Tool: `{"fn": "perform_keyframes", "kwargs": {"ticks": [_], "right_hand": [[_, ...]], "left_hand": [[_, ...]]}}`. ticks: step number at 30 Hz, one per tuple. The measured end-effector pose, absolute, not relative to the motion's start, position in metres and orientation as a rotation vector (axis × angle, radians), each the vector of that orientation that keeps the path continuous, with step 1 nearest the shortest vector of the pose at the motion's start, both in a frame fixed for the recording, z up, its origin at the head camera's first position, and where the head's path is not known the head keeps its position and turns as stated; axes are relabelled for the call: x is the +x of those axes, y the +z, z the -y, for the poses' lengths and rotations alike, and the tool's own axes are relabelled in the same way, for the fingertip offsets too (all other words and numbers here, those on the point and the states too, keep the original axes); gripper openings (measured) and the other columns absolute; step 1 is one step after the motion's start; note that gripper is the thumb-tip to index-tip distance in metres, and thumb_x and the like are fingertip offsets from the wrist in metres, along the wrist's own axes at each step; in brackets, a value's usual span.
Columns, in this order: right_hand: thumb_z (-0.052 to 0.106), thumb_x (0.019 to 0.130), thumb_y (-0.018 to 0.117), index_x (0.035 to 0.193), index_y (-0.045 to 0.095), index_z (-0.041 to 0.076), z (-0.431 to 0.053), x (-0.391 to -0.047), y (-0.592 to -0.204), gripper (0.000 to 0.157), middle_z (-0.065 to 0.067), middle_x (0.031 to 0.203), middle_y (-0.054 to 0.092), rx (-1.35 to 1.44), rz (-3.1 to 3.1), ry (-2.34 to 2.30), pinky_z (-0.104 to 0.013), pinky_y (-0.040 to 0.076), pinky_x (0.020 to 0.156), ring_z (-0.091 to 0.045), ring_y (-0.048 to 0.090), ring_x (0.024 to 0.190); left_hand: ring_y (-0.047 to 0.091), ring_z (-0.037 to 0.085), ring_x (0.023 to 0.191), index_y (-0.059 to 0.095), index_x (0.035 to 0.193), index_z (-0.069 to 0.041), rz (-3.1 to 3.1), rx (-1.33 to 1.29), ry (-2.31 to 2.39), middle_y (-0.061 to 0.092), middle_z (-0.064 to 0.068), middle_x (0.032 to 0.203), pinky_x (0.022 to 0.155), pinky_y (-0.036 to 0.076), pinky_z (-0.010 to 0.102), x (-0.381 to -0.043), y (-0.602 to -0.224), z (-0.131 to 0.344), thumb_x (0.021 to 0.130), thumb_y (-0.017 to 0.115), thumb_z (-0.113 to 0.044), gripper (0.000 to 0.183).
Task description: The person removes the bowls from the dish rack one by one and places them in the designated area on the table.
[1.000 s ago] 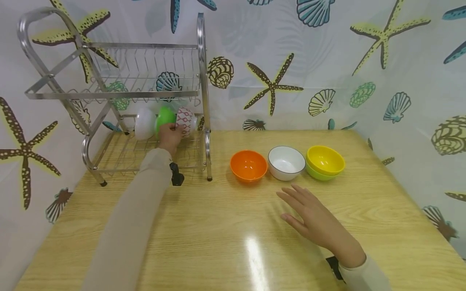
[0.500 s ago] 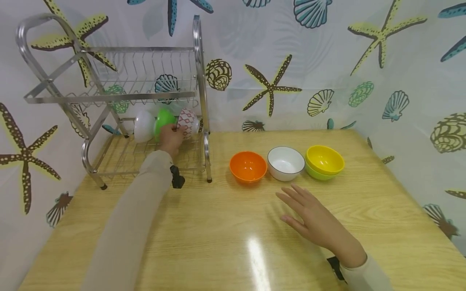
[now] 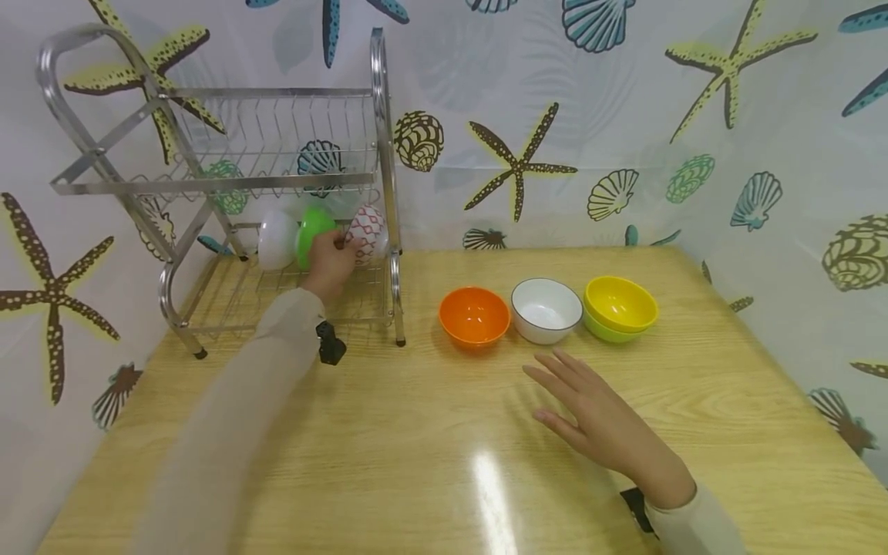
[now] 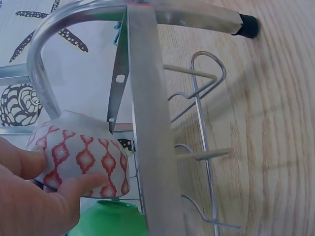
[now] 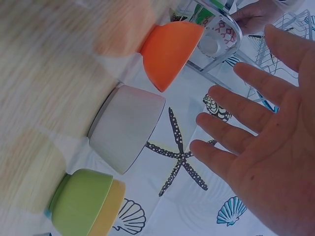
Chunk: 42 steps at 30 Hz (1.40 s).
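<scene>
My left hand (image 3: 331,260) reaches into the lower tier of the metal dish rack (image 3: 391,177) and pinches a white bowl with a red pattern (image 3: 366,231) at its rim. The left wrist view shows the thumb and fingers on the patterned bowl (image 4: 84,157), which lies on its side. A bright green bowl (image 3: 315,231) and a white bowl (image 3: 276,240) stand on edge to its left. My right hand (image 3: 600,420) hovers over the table with fingers spread and straight, holding nothing, in front of the white bowl with a dark rim (image 3: 546,308).
An orange bowl (image 3: 475,316) sits right of the rack, beside the dark-rimmed bowl. Farther right, a yellow bowl (image 3: 620,303) is nested in a lime-green bowl (image 3: 610,331). The rack's upper tier (image 3: 229,183) overhangs the left hand. A patterned curtain backs the wooden table (image 3: 416,447).
The patterned bowl has shifted a little to the right with my left hand and leans more, widening the gap to the green bowl. My right hand has hardly moved.
</scene>
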State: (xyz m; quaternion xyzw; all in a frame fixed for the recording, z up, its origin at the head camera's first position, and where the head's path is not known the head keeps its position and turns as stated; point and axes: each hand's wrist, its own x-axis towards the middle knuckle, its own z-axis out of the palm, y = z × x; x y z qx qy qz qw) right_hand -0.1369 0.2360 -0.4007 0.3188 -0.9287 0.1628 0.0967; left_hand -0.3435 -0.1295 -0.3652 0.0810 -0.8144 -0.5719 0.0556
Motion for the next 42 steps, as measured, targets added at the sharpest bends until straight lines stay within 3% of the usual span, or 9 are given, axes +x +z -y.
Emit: {"fn": "perform_keyframes", "kwargs": {"ticks": [11, 19, 30, 35, 39, 42], "right_hand": [[0.03, 0.093, 0.063, 0.14, 0.049, 0.012, -0.233, -0.137, -0.403, 0.052, -0.014, 0.147, 0.041, 0.955, 2.748, 0.501, -0.06, 0.031, 0.107, -0.043, 0.034, 0.135], [0.031, 0.093, 0.063, 0.14, 0.049, 0.012, -0.233, -0.138, -0.403, 0.052, -0.014, 0.147, 0.041, 0.952, 2.756, 0.497, -0.059, 0.03, 0.108, -0.042, 0.033, 0.136], [0.03, 0.093, 0.063, 0.14, 0.049, 0.012, -0.234, -0.138, -0.4, 0.052, -0.014, 0.147, 0.042, 0.944, 2.756, 0.497, -0.06, 0.031, 0.107, -0.041, 0.034, 0.136], [0.028, 0.092, 0.065, 0.14, 0.048, 0.013, -0.236, -0.139, -0.4, 0.053, -0.013, 0.147, 0.041, 0.929, 2.74, 0.514, -0.06, 0.03, 0.108, -0.041, 0.034, 0.135], [0.026, 0.091, 0.066, 0.139, 0.049, 0.014, -0.237, -0.139, -0.401, 0.052, -0.012, 0.148, 0.041, 0.917, 2.709, 0.522, -0.061, 0.028, 0.108, -0.042, 0.031, 0.137], [0.026, 0.091, 0.067, 0.138, 0.05, 0.014, -0.237, -0.139, -0.399, 0.052, -0.012, 0.148, 0.041, 0.902, 2.701, 0.527, -0.061, 0.027, 0.109, -0.041, 0.029, 0.138]], "left_hand": [[0.048, 0.019, 0.098, 0.052, 0.126, 0.006, 2.547, 0.139, -1.672, 0.051, 0.013, 0.111, 0.077, 0.046, 0.024, -0.32, -0.355, 0.148, 0.102, 0.047, -0.018, 0.035], [0.049, 0.023, 0.1, 0.053, 0.123, 0.006, 2.678, 0.029, -1.485, 0.053, 0.017, 0.115, 0.081, 0.048, 0.032, -0.299, -0.348, 0.164, 0.102, 0.047, -0.024, 0.037], [0.05, 0.024, 0.095, 0.057, 0.115, 0.008, 2.668, -0.111, -1.396, 0.055, 0.018, 0.11, 0.075, 0.047, 0.029, -0.269, -0.345, 0.168, 0.101, 0.049, -0.017, 0.03], [0.053, 0.029, 0.101, 0.057, 0.114, 0.01, 2.621, -0.191, -1.344, 0.057, 0.022, 0.111, 0.084, 0.049, 0.038, -0.249, -0.345, 0.173, 0.1, 0.052, -0.015, 0.029], [0.054, 0.036, 0.108, 0.059, 0.11, 0.01, 2.554, -0.289, -1.293, 0.059, 0.024, 0.111, 0.096, 0.044, 0.049, -0.231, -0.345, 0.179, 0.098, 0.055, -0.012, 0.026], [0.053, 0.038, 0.112, 0.06, 0.11, 0.008, 2.551, -0.302, -1.292, 0.059, 0.023, 0.111, 0.097, 0.042, 0.053, -0.218, -0.343, 0.181, 0.097, 0.057, -0.013, 0.025]]}}
